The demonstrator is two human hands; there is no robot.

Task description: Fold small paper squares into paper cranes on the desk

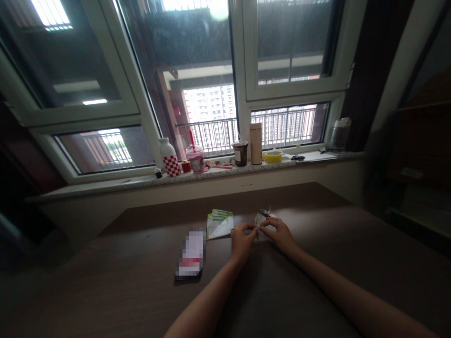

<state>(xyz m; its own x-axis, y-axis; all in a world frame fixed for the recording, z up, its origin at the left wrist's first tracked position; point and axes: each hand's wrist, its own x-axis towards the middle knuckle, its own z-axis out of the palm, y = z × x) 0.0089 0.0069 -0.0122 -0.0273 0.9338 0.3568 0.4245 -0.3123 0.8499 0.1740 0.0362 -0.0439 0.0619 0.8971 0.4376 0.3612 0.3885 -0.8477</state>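
Packets [221, 227] are green and white, the bottle [169, 159] red-checked, tape [273, 158] yellow.

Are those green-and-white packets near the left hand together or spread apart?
Together: the green-and-white packets overlap, with one green top edge showing behind another. Cannot tell how many.

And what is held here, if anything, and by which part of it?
The left hand and right hand both pinch a small pale thing; exactly which part is too small to tell.
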